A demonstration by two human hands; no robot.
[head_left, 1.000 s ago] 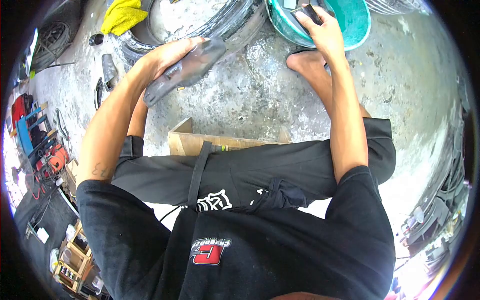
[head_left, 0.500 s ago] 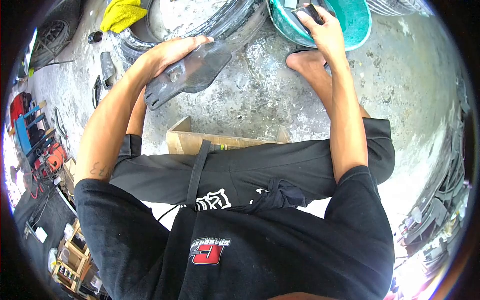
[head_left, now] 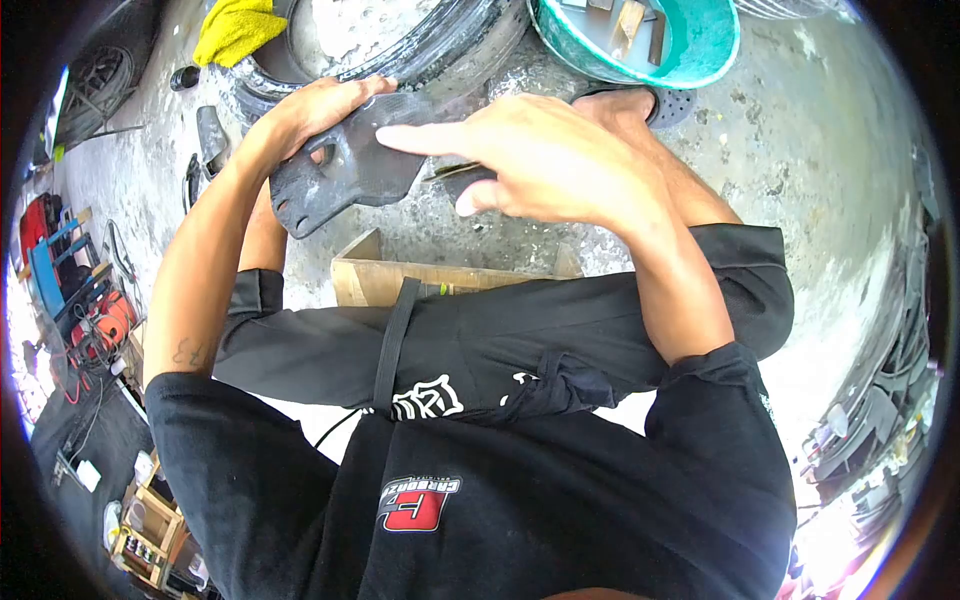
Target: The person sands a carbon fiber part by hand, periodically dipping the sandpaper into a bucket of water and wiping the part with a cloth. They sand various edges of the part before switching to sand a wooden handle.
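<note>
My left hand (head_left: 320,115) grips the upper left edge of a flat dark panel (head_left: 360,165), which has small holes at its lower corner and a larger opening. Over the panel's right side is my right hand (head_left: 530,155), index finger stretched across the surface. Between its thumb and fingers it holds a thin dark piece (head_left: 455,172), mostly hidden by the hand. A teal basin (head_left: 700,50) stands beyond my right hand, with several small blocks (head_left: 627,28) in cloudy water.
A tire (head_left: 450,50) lies at the top, with a yellow cloth (head_left: 238,30) on its left side. A wooden box (head_left: 365,280) sits on the floor by my legs. Black parts (head_left: 212,140) lie left of the panel.
My right hand has come from the basin to the panel with the dark piece. The panel, in my left hand, has shifted slightly left and turned.
</note>
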